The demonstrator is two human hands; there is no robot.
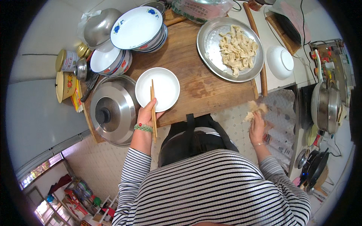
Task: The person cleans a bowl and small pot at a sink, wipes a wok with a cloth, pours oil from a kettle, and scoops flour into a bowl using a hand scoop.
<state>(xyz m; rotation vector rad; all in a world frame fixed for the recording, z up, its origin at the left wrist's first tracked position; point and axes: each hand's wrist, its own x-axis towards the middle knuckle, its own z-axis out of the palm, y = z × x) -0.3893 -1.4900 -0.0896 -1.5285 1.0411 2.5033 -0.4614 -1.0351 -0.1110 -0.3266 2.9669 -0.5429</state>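
My left hand grips a white bowl by its near rim, with a pair of wooden chopsticks under the thumb, their tips over the bowl's inside. The bowl looks empty and is at the front edge of the wooden board. To the right, past the board's edge, my right hand is closed on a light tan, blurred thing, perhaps a cloth or some noodles; which one I cannot tell. Wide flat noodles lie on a round metal tray at the board's back right.
The wooden board also bears a lidded metal pot and stacked enamel bowls and plates at left. A rolling pin lies right of the tray, beside an upturned white bowl. Pans stand far right.
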